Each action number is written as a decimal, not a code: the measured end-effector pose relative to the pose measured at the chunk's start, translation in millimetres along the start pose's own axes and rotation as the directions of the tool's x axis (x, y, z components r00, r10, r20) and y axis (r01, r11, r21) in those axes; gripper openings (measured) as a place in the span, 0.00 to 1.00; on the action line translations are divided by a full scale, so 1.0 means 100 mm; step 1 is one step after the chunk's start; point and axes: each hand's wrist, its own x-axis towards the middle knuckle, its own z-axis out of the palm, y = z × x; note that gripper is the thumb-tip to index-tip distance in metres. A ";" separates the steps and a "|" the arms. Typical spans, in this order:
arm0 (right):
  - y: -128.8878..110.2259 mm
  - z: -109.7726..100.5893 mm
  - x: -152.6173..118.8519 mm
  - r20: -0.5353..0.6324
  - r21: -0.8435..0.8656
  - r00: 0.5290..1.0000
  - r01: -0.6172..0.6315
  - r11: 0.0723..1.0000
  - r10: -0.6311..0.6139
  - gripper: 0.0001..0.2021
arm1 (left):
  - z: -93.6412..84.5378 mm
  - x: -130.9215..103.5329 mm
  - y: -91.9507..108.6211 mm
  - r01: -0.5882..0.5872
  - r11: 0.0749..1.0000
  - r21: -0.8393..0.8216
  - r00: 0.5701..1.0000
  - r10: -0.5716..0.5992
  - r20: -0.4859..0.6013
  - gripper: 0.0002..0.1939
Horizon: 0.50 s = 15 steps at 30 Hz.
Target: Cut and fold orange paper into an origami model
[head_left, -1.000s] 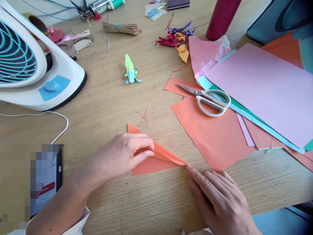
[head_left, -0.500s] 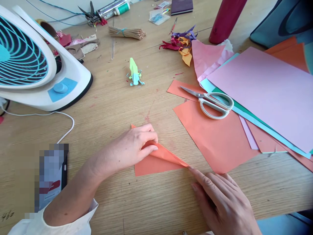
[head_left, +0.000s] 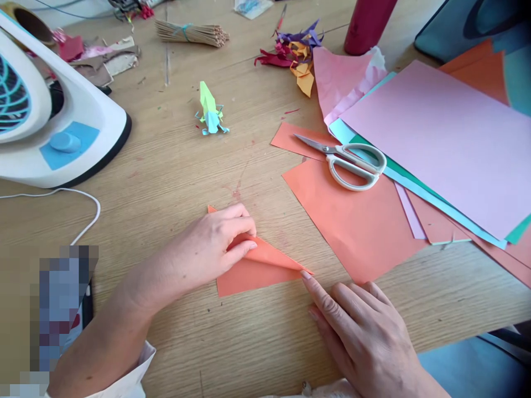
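A piece of orange paper (head_left: 253, 275) lies on the table before me, its upper layer folded over into a narrow flap that tapers to a point at the right. My left hand (head_left: 222, 240) pinches the raised fold between thumb and fingers and covers the paper's upper left part. With its index fingertip, my right hand (head_left: 360, 337) presses on the pointed right end. Its other fingers are bent, and none of them grips the paper. To the right lies a larger orange sheet (head_left: 357, 226), with white-handled scissors (head_left: 350, 163) resting over its upper edge.
Beyond my hands stands a green and blue folded paper figure (head_left: 211, 110). A fan (head_left: 83, 138) is at the left, above a blurred phone (head_left: 62, 309). Pink sheets (head_left: 440, 143), colourful paper pieces (head_left: 302, 55), a stick bundle (head_left: 193, 34) and a dark red bottle (head_left: 367, 27) lie farther back.
My right index fingertip has moved slightly back from the paper's very tip onto the fold. The left hand keeps its pinch. The whole view has shifted, so things appear farther left and higher.
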 end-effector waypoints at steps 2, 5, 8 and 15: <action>0.00 0.00 0.00 0.000 -0.001 1.000 -0.006 1.000 0.006 0.18 | 0.00 0.00 -0.01 -0.005 1.000 0.007 1.000 0.005 0.001 0.08; -0.01 -0.01 0.00 0.005 0.003 1.000 -0.014 1.000 0.014 0.18 | 0.00 -0.01 -0.01 -0.008 1.000 0.014 1.000 0.008 0.003 0.08; -0.02 -0.01 0.01 0.003 -0.007 1.000 -0.016 1.000 0.016 0.18 | 0.00 -0.01 -0.02 -0.016 1.000 0.021 1.000 0.016 -0.001 0.08; -0.03 0.00 0.02 -0.004 -0.012 1.000 -0.030 0.999 0.030 0.19 | 0.01 -0.02 0.01 -0.010 0.999 0.037 1.000 0.010 0.002 0.08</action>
